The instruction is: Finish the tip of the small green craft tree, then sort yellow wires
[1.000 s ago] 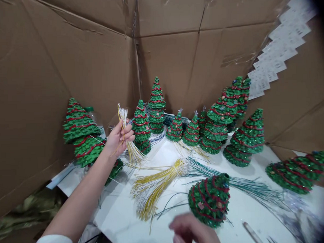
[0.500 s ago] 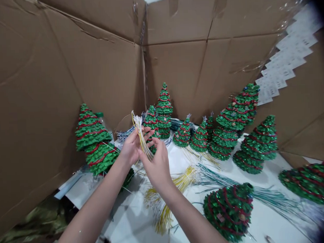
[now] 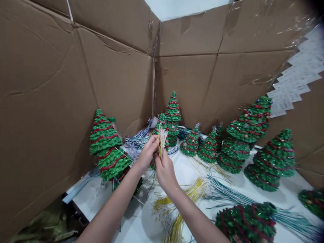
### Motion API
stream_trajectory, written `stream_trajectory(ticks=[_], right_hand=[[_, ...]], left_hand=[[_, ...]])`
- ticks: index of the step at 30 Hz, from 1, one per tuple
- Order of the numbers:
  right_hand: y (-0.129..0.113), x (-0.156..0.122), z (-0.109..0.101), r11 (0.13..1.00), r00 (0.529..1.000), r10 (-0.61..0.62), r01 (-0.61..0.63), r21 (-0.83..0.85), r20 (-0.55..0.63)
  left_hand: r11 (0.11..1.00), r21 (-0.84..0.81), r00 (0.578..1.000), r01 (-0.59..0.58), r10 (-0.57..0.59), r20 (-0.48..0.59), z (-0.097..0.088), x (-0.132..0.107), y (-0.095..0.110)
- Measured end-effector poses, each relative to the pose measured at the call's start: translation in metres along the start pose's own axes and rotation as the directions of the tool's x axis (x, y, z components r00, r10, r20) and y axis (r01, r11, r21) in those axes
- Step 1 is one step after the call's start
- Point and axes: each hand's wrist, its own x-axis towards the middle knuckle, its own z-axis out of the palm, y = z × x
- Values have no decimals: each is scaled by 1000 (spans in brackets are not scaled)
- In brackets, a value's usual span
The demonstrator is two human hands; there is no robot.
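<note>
My left hand [image 3: 146, 154] and my right hand [image 3: 165, 170] are raised together over the white table [image 3: 133, 221], both closed on one small bundle of yellow and white wires [image 3: 161, 141] that sticks up between them. Below them lies a loose heap of yellow wires [image 3: 178, 206], and beside it a fan of green wires [image 3: 234, 200]. Several small green Christmas trees with red garlands stand behind, the closest being a short one [image 3: 161, 124] just past my fingers. One tree [image 3: 246, 225] lies on its side at the near right.
Tall cardboard walls [image 3: 44, 104] enclose the table on the left, back and right. A two-tier tree [image 3: 107, 146] stands at the left, larger trees [image 3: 272, 160] at the right. White paper labels [image 3: 296, 81] are taped to the right wall. Blue-white wires [image 3: 137, 140] lie at the back.
My right hand rose from the table's front edge to join the left on the wire bundle. Both hands have drawn in towards the middle, and the view has tilted upward.
</note>
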Motion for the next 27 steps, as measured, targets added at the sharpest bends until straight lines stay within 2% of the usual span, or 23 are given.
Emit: stream_trajectory(ticks=[4,7,11,17,21,24,26,27], right_hand=[[2,-36,13,997,998,1,-5,75,59],[2,-56,29,994,993,-18,5,111,114],[9,-59,47,992,995,6,-19,124,104],[21,-58,57,994,990,-27,12,105,140],[23,-62,62,998,991,-29,21,63,129],[25,-63,65,999,991,-28,22,45,131],[26,-64,65,1000,991,-19,16,25,136],[27,-64,65,1000,991,-11,9,13,137]], left_hand=[[993,-59,994,-105,104,-20,3,-1,10],[984,-135,993,-120,120,-6,5,-2,21],[967,-231,994,-103,109,14,4,-3,32],[946,-295,990,-132,140,6,-2,-4,38],[951,-253,984,-175,172,-35,0,-7,40],[955,-166,967,-246,230,-111,5,-12,49],[945,-69,934,-320,303,-188,10,-17,59],[929,-6,904,-369,357,-235,11,-21,66]])
